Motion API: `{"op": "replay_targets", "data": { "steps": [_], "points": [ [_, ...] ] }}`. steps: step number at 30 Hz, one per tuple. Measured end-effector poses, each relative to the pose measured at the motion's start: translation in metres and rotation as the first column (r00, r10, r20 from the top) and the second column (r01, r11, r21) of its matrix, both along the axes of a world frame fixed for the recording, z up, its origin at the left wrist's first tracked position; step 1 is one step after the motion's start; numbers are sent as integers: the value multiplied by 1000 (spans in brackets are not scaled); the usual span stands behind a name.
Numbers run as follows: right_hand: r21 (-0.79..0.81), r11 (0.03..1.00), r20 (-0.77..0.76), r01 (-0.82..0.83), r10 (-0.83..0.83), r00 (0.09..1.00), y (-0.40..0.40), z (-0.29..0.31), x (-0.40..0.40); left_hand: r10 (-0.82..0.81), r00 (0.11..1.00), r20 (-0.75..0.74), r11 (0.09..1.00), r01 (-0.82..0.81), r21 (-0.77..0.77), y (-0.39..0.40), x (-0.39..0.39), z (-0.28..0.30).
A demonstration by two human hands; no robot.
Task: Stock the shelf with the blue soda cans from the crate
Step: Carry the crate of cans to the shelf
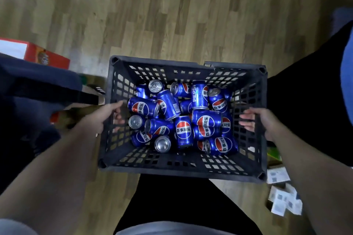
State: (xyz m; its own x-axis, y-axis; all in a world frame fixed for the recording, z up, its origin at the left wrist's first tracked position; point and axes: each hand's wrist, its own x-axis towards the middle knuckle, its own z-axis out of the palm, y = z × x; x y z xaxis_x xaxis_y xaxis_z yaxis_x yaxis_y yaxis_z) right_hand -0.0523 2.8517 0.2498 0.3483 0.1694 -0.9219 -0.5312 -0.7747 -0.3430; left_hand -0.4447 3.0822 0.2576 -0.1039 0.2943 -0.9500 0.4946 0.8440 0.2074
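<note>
A black lattice crate [181, 168] hangs above the wooden floor, seen from straight above. Several blue soda cans [183, 131] lie jumbled in its bottom, some upright and some on their sides. My left hand [107, 114] grips the crate's left wall, fingers curled through the openings. My right hand [257, 118] grips the right wall the same way. No shelf is in view.
A red carton [38, 53] lies on the floor at the left beside a dark bag [38, 86]. Small white boxes [282, 196] sit on the floor at the lower right. A person in black and blue [324, 82] stands at the right. Wooden floor [172, 15] stretches ahead.
</note>
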Motion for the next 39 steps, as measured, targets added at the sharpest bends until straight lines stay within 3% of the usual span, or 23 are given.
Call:
{"op": "replay_targets", "data": {
  "steps": [6, 13, 20, 29, 39],
  "points": [
    [-19, 997, 9, 69, -68, 998, 82, 3, 44, -60, 997, 54, 998, 61, -11, 108, 57, -1],
    [27, 995, -3, 97, -97, 995, 193, 44, 108, -133, 987, 94, 989, 139, -57, 245, 130, 41],
    [105, 988, -19, 117, -116, 993, 296, 72, 178, -219, 963, 156, 976, 216, 32, 363, 207, 70],
    [116, 986, -39, 116, -113, 993, 438, 54, 318, -135, 984, 120, 991, 133, 22, 492, 335, 53],
    [143, 986, -19, 86, -84, 996, 560, 106, 468, -167, 978, 124, 983, 156, 94, 619, 487, 101]
  ]
}}
